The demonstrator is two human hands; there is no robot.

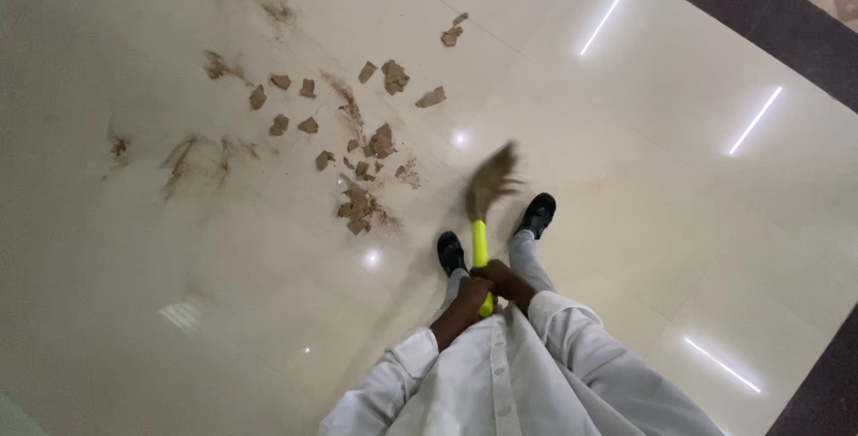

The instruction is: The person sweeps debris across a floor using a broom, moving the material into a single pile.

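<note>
Glossy cream floor tiles (626, 177) fill the head view, with strip lights mirrored in them and a dark border band (742, 16) along the upper right edge. A broom (483, 222) is held upright before the person's body, between two black shoes (536, 214). Its yellow-green handle (480, 248) is gripped near the top end by both hands, one stacked against the other: the left hand (471, 293) is closed around the handle on the near side, and the right hand (502, 277) is wrapped over it just beside, the two touching. White sleeves (393, 382) and a white buttoned garment are seen below them.

The bristle head (492, 177) is blurred and splayed to the upper right; whether it touches the floor cannot be told. Torn brown scraps (380, 143), which look like cardboard or dried mud, lie scattered to the upper left of the bristles, near but apart from them, with smeared brown dust streaks (179, 161) farther left.

The broom is judged to be light, with a stiff smooth handle that could slip in a loose grip and a soft, flexible fibre head. It is best taken on the handle, as it is held now, with both hands close together for control. The scraps are judged thin, light and easily pushed along the slick tile.
</note>
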